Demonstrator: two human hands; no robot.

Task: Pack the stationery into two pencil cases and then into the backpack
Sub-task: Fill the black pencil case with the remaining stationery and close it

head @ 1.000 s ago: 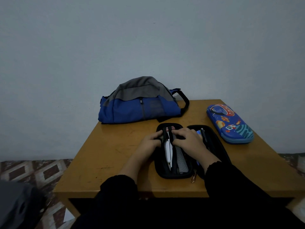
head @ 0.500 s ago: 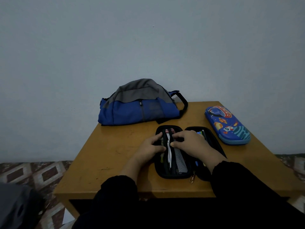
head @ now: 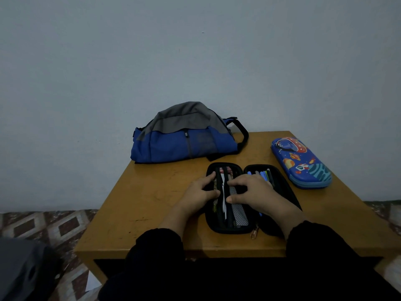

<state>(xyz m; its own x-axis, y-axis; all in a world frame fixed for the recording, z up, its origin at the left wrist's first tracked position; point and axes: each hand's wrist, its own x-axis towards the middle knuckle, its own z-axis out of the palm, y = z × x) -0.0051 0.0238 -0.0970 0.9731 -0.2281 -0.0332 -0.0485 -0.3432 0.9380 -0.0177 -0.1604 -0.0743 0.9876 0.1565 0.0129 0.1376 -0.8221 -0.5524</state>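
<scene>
- Two pencil cases on wooden table (head: 152, 200): black one (head: 219, 227) lying opened flat near front edge, blue space-print one (head: 303, 164) zipped closed, well apart to the right near right edge.
- Black case left half: mesh pocket and elastic loops, white pen (head: 223, 198) lying lengthwise under a loop; something red at the far end, too dim to identify.
- Black case right half: several pens/markers (head: 263, 175), blue and dark, mostly covered by right hand.
- Left hand (head: 200, 192): on left half of black case, fingers curled over its left rim area, thumb near white pen; looks like gripping the case edge, exact contact hard to see.
- Right hand (head: 253, 192): palm down across the middle of the case, fingers bent with tips on the mesh/loop strip, thumb pressing next to white pen; whether it pinches anything, cannot tell.
- Blue and grey backpack (head: 184, 142) lying at far left of table against wall, closed as far as visible, apart from both cases.
- Black sleeves on both arms; patterned tile floor (head: 43, 224) to the left.
</scene>
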